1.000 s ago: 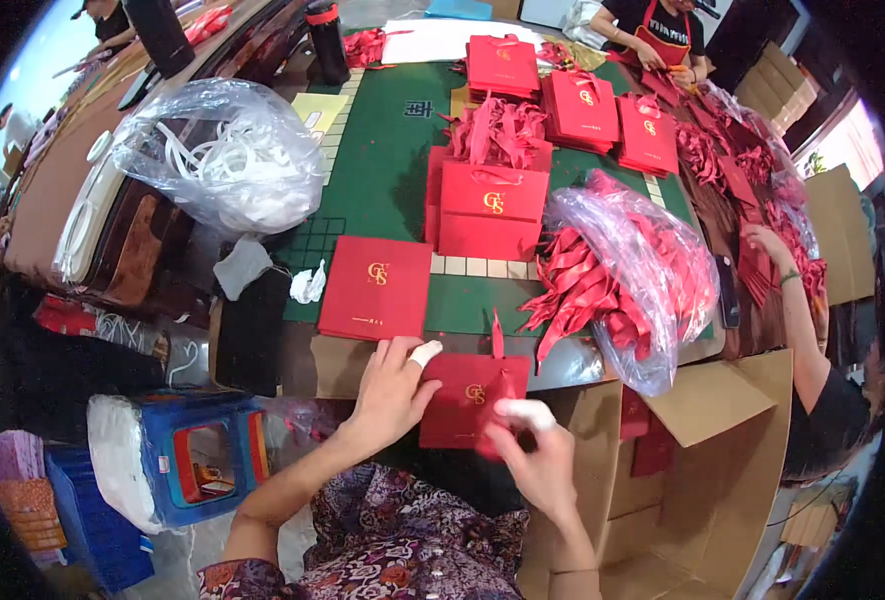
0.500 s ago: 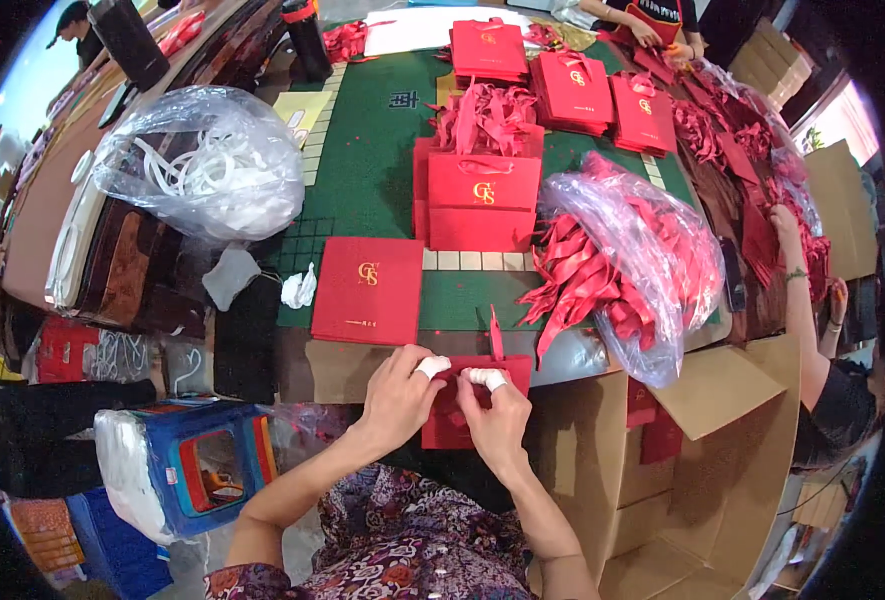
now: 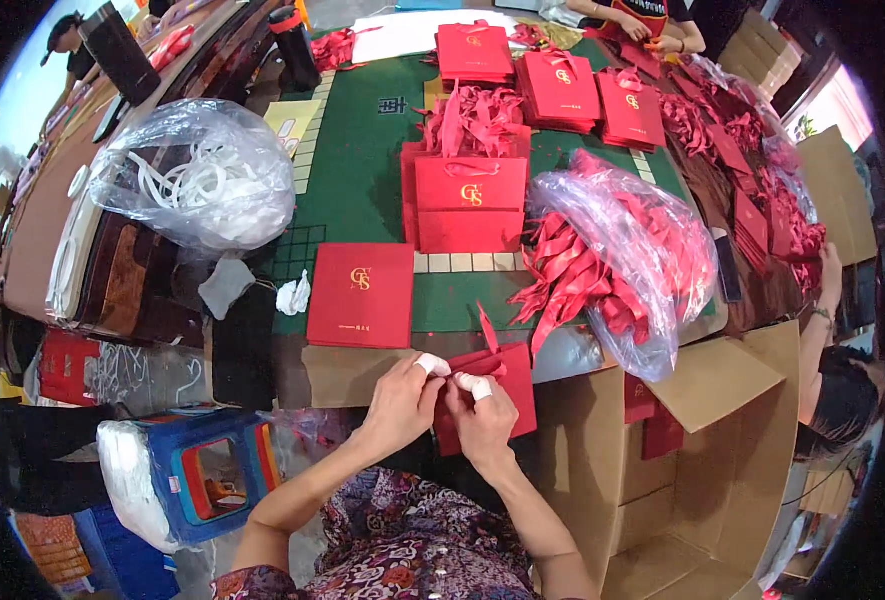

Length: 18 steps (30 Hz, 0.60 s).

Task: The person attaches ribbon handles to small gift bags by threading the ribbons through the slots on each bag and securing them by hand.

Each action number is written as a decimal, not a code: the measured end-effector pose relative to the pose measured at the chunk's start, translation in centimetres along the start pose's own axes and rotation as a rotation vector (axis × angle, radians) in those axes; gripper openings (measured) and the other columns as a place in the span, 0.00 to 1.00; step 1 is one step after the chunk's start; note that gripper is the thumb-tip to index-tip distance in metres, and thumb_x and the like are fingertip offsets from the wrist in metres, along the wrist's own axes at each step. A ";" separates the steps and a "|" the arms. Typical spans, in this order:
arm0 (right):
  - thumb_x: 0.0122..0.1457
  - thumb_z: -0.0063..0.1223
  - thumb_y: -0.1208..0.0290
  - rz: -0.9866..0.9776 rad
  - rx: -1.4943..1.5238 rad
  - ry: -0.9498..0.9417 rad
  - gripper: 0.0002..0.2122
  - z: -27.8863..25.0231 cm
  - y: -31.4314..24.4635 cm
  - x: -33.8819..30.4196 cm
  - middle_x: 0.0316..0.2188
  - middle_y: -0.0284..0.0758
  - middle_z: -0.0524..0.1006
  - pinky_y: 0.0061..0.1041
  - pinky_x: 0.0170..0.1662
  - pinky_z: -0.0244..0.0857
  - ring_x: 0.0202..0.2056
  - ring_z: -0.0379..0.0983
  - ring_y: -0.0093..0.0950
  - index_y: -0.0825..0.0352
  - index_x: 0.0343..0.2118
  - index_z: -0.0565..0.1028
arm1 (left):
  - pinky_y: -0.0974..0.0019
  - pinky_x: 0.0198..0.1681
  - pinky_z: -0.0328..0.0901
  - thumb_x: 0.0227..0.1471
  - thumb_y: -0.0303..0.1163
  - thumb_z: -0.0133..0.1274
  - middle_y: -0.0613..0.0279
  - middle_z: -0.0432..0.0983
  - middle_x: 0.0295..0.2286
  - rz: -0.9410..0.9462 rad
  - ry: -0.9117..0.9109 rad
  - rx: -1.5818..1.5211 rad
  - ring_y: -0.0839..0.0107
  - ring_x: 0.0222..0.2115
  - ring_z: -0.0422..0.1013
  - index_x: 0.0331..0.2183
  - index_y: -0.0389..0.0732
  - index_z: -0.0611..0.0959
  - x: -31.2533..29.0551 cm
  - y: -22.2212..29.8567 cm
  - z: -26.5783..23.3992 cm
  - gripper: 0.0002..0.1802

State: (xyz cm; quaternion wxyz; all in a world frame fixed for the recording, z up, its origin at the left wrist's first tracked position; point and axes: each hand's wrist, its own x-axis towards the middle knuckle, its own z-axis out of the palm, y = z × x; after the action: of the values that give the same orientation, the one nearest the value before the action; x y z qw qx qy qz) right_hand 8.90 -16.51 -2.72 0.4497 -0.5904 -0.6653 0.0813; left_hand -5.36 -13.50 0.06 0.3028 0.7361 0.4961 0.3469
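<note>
Over the table's near edge, a red paper gift bag (image 3: pixel 512 395) hangs tilted between my two hands. My left hand (image 3: pixel 402 398) is closed, its wrapped fingertip pinching at the bag's upper edge. Against it, my right hand (image 3: pixel 484 418) is closed too, thumb and fingers pressed at the same edge. White tape covers a fingertip on each hand. A red ribbon (image 3: pixel 486 328) sticks up from the bag's top between the hands and the table. What exactly lies between my fingertips is hidden. Just beyond my left hand lies a flat stack of red bags (image 3: pixel 360 300).
A clear plastic bag of red ribbons (image 3: pixel 652 260) sits right of a ribbon-topped red bag stack (image 3: pixel 470 205). Another plastic bag (image 3: pixel 197 175) holds white cords at left. An open cardboard box (image 3: pixel 702 480) stands at my right, a blue stool (image 3: pixel 202 470) at lower left. Co-workers' hands (image 3: pixel 830 275) show at right.
The bag in my hands has tilted, and more of it shows right of my right hand. My fingertips stay together at its edge. The co-worker at right has leaned in, head now visible.
</note>
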 end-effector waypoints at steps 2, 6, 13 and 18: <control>0.53 0.64 0.77 0.121 0.174 -0.099 0.10 -1.0 -0.2 0.4 0.24 0.39 0.76 0.33 0.31 0.70 0.27 0.75 0.40 0.68 0.38 0.77 | 0.61 0.31 0.69 0.50 0.25 0.59 0.53 0.76 0.30 -0.053 -0.013 -0.025 0.59 0.27 0.74 0.35 0.38 0.78 0.1 0.2 -0.2 0.09; 0.57 0.61 0.74 0.234 0.235 -0.199 0.11 -4.3 -1.2 2.4 0.31 0.40 0.77 0.31 0.34 0.71 0.29 0.75 0.39 0.67 0.43 0.78 | 0.62 0.28 0.68 0.48 0.27 0.62 0.55 0.75 0.28 -0.140 -0.025 -0.012 0.63 0.23 0.72 0.36 0.39 0.78 0.4 1.0 -0.2 0.12; 0.55 0.62 0.69 0.058 -0.043 -0.508 0.06 -6.7 0.6 6.6 0.28 0.39 0.75 0.34 0.37 0.66 0.34 0.72 0.38 0.65 0.31 0.82 | 0.60 0.30 0.67 0.43 0.25 0.64 0.57 0.74 0.28 0.236 0.041 0.127 0.58 0.28 0.71 0.33 0.40 0.80 -0.6 1.3 1.2 0.12; 0.58 0.60 0.68 0.011 0.262 -0.959 0.07 -6.6 4.5 9.1 0.27 0.35 0.74 0.28 0.32 0.65 0.27 0.74 0.29 0.65 0.34 0.83 | 0.58 0.32 0.67 0.43 0.23 0.63 0.57 0.75 0.29 0.379 0.050 0.125 0.56 0.29 0.71 0.31 0.37 0.81 -1.0 0.5 1.8 0.09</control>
State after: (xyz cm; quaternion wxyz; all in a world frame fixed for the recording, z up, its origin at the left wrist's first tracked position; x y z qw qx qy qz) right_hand 17.59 -10.23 2.83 0.1629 -0.4287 -0.7782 0.4290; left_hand -3.84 -14.76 -0.77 0.1732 0.8249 0.3766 0.3843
